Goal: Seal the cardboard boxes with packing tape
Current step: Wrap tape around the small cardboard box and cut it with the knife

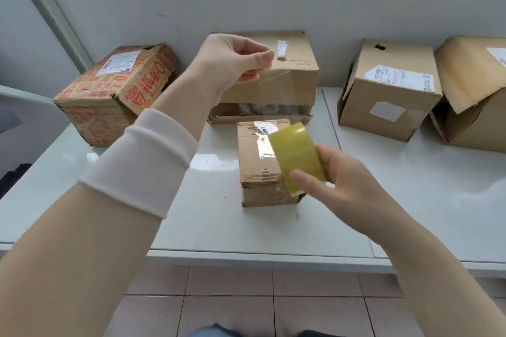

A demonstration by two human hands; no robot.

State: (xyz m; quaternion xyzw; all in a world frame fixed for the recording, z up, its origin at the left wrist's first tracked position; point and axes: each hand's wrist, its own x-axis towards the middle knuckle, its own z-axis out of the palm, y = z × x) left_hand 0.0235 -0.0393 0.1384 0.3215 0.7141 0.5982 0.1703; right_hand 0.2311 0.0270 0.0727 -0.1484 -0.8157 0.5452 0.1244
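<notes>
A small brown cardboard box (pixel 258 169) lies on the white table (pixel 208 221), its top partly covered with clear tape. My right hand (pixel 342 180) grips a yellowish roll of packing tape (pixel 297 156) just above the box's right side. My left hand (pixel 235 61) is raised above and behind the box, pinching the free end of a clear tape strip (pixel 269 96) that stretches down to the roll. A white sleeve cuff covers my left forearm.
Along the wall stand a red-printed box (pixel 115 93) at left, a large brown box (pixel 295 71) in the middle, and two more brown boxes (pixel 388 90) (pixel 476 90) at right. The table's front edge (pixel 246 257) lies over a tiled floor.
</notes>
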